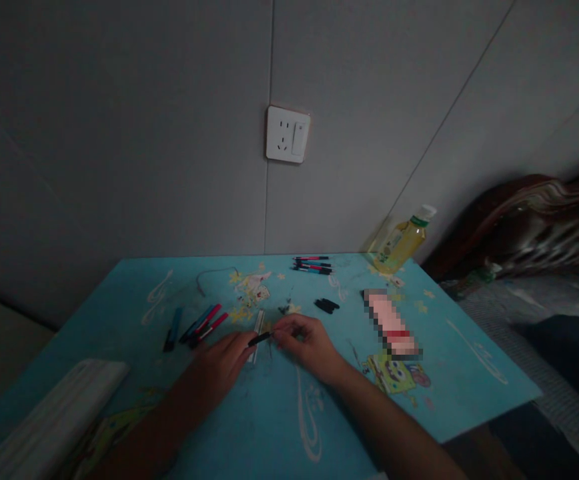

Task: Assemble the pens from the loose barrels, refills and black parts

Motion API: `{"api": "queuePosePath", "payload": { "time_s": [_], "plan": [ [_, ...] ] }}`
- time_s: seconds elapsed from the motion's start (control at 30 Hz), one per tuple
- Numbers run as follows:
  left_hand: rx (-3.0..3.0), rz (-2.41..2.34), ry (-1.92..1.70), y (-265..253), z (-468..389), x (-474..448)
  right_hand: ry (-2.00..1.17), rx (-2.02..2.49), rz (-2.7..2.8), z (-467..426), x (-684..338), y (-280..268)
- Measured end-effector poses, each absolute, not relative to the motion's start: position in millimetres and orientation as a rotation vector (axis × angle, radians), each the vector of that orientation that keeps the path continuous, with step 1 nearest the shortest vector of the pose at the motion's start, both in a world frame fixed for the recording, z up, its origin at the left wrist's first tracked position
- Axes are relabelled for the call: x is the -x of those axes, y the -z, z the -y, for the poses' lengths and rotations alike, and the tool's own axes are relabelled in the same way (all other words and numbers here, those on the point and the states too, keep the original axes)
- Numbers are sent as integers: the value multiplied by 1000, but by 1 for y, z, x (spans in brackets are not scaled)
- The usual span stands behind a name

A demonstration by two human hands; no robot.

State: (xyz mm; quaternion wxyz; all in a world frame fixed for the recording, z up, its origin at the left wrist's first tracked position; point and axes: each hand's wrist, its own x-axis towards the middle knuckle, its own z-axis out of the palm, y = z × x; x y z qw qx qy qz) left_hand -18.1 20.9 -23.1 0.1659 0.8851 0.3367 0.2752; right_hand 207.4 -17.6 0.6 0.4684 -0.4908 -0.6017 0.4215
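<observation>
My left hand is closed around a short black pen part, held just above the table. At the other end of this part, my right hand has its thumb and forefinger pinched together. Whatever sits between those right fingertips is too small to make out. Beneath the hands lie thin whitish strips, partly covered by the left fingers. Several blue and red pen barrels with dark ends rest left of my left hand. Small black pen pieces form a group beyond my right hand.
Several pens lie at the table's back edge. A tilted-looking bottle of yellow liquid stands back right. A blurred pink rectangular object is at right. A long white object lies front left on the blue table.
</observation>
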Motion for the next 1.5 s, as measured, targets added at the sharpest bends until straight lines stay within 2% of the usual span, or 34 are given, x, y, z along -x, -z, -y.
{"api": "queuePosePath", "payload": {
  "time_s": [0.33,0.57,0.77,1.13,1.5],
  "plan": [
    [-2698,-898,-712,32,-25,23,-561,1387,2055,26,-211,-9],
    [-2673,-894,-735,30,-26,23,-472,1349,2117,27,-210,-13],
    [-2636,-832,-787,22,-22,18,-329,1486,2108,27,-210,-7],
    [-2660,-904,-829,25,-34,23,-407,1352,2138,28,-213,-22],
    [-2806,-872,-938,9,-29,22,-368,1466,2201,37,-203,-16]
  ]
}}
